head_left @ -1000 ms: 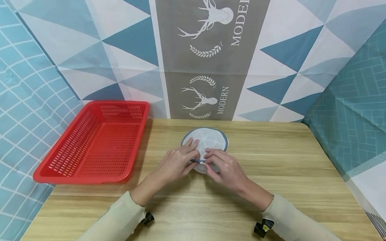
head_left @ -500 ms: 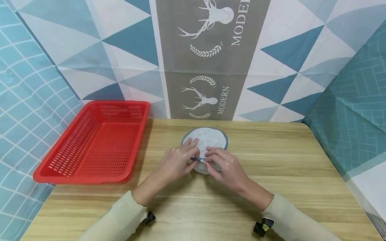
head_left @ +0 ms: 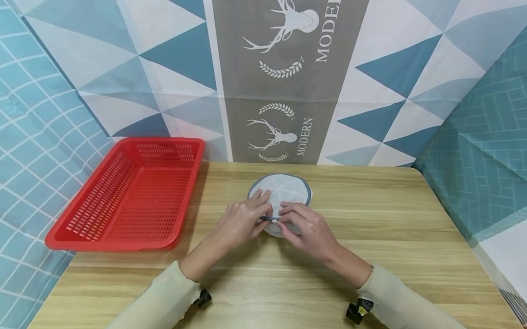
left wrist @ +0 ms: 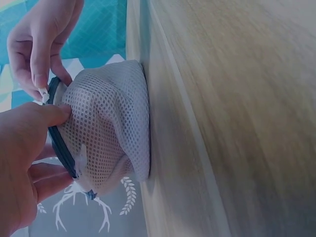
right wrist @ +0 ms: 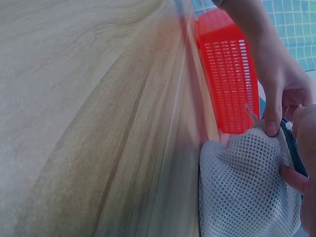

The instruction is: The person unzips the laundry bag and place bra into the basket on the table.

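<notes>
A white mesh laundry bag (head_left: 291,189) with dark blue-grey edging stands on the table before me, between both hands. Along its near side runs a dark zipper (left wrist: 61,148) with a small white pull (left wrist: 44,95). My left hand (head_left: 241,223) pinches the zippered edge, thumb on the mesh side and fingers across from it, as the left wrist view shows. The right hand (head_left: 307,229) pinches at the white pull with thumb and fingertips. In the right wrist view the mesh (right wrist: 242,177) bulges below the fingers, and part of the zipper is hidden behind the right hand.
A red perforated plastic basket (head_left: 156,201) sits at the table's left side. The wood-grain table (head_left: 375,228) ends at a patterned backdrop (head_left: 284,87) behind the bag. A black device is strapped at each wrist.
The zippered edge has shifted only slightly between the fingers. Both hands keep nearly the same places on the bag, and the basket has not moved.
</notes>
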`<action>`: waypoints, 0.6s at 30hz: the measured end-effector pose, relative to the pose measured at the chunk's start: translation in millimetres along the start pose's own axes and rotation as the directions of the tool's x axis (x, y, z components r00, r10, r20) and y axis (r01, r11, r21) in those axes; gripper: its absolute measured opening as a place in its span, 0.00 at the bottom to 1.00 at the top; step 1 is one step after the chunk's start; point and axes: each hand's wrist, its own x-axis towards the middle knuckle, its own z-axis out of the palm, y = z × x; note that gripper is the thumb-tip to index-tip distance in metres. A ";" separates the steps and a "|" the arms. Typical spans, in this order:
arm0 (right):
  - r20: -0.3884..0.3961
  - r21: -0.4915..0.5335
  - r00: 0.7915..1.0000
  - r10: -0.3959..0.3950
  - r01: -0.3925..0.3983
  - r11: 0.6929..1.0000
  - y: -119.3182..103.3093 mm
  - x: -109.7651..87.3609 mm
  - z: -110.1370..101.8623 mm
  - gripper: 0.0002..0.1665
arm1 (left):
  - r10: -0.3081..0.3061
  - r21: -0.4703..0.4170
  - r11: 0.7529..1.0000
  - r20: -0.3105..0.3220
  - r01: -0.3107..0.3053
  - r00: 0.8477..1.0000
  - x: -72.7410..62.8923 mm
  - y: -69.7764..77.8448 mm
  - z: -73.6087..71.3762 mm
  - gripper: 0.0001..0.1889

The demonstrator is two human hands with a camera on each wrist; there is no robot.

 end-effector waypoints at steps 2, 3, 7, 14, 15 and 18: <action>0.000 0.002 1.000 -0.010 0.010 1.000 0.3 0.0 0.7 0.07 | 0.003 -0.003 1.000 0.006 -0.003 1.000 -1.1 -0.5 0.0 0.15; 0.000 0.001 1.000 -0.015 0.015 1.000 0.5 -0.2 1.1 0.08 | 0.006 -0.005 1.000 0.009 -0.006 1.000 -1.4 -0.8 0.1 0.15; 0.005 -0.001 1.000 -0.024 0.024 1.000 1.5 -0.3 1.5 0.09 | 0.015 -0.015 1.000 0.017 -0.015 1.000 -2.1 -2.0 -0.1 0.15; 0.014 -0.005 0.999 -0.033 0.033 0.999 1.2 0.0 1.5 0.09 | 0.022 -0.035 0.999 0.021 -0.021 1.000 -2.7 -2.9 0.2 0.16; 0.013 -0.008 0.999 -0.034 0.035 0.999 0.9 0.0 1.6 0.09 | 0.021 -0.033 0.999 0.019 -0.020 1.000 -2.8 -3.1 0.7 0.16; 0.010 -0.018 0.999 -0.031 0.031 0.999 0.1 0.0 1.9 0.09 | 0.016 -0.009 1.000 0.011 -0.016 1.000 -3.1 -3.4 2.0 0.15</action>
